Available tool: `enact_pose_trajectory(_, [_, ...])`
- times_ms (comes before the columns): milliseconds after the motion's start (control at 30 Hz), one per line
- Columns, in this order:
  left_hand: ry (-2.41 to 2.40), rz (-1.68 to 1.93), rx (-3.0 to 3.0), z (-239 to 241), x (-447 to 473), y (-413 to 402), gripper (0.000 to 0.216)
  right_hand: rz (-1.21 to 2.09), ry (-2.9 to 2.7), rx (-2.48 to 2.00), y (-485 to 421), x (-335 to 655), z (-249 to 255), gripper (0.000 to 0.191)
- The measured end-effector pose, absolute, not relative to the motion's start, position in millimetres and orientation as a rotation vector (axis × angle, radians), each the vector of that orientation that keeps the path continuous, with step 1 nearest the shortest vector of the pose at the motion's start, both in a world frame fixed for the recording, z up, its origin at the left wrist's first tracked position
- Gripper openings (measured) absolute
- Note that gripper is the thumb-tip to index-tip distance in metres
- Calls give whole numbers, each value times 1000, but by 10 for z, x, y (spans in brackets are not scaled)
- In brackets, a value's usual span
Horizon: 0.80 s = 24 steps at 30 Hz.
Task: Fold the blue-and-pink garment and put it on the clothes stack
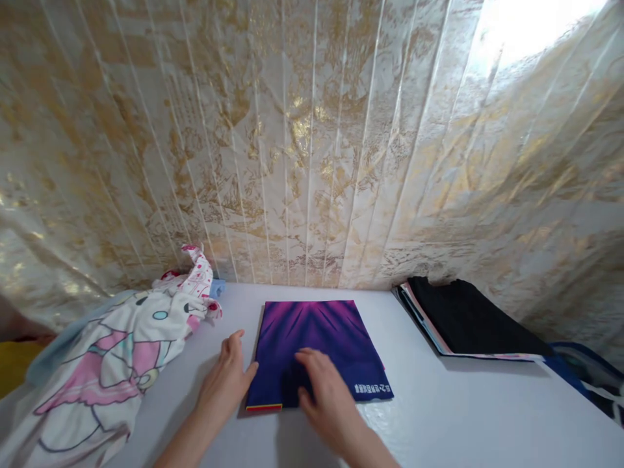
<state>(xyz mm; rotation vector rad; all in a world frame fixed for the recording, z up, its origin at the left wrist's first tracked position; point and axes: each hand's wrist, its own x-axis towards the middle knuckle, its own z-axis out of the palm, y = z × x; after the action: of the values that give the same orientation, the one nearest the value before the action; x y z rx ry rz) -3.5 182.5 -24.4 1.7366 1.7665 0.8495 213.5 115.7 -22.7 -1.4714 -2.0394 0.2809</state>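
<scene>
A flat, folded purple-and-navy garment (pixel 316 338) lies squared up on the white table in front of me. White lettering runs along its lower right corner, and a thin red and yellow strip shows at the lower left edge. My left hand (pixel 225 377) is beside the left edge of the garment, thumb at the edge, fingers slightly bent and holding nothing. Over the lower middle of the garment is my right hand (pixel 324 396), thumb and fingers apart, with nothing held. Whether its fingertips touch the cloth I cannot tell.
On the left lies a loose heap of clothes, with a white cartoon-print garment (pixel 127 351) on top. A neat folded stack topped by a black garment (pixel 468 318) is on the right. Beyond it sits a dark blue item (pixel 585 370). A shiny gold-patterned curtain (pixel 312 143) hangs behind the white table (pixel 429 416).
</scene>
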Motion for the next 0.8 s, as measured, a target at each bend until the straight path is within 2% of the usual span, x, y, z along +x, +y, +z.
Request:
enact_pose_trajectory(67, [1743, 811, 2036, -173, 29, 1806, 44, 183, -1807, -1651, 1148, 2647, -165, 35])
enact_pose_trajectory(167, [1503, 718, 2429, -31, 323, 1850, 35, 264, -1599, -2007, 1111, 3303, -133, 17])
enact_pose_trajectory(400, [1084, 610, 2669, 82, 1467, 2410, 25, 425, -1526, -2153, 1052, 3545, -272, 13])
enact_pose_trajectory(467, [1091, 607, 2690, 22, 1734, 2592, 20, 428, -1515, -2148, 1082, 3510, -295, 9])
enact_pose_trajectory(600, [1227, 606, 2680, -144, 2105, 2851, 31, 466, -1512, -2105, 1145, 3492, -267, 4])
enact_pose_trajectory(800, [1375, 609, 2622, -328, 2378, 3050, 31, 505, -1470, -2064, 1196, 3501, -210, 8])
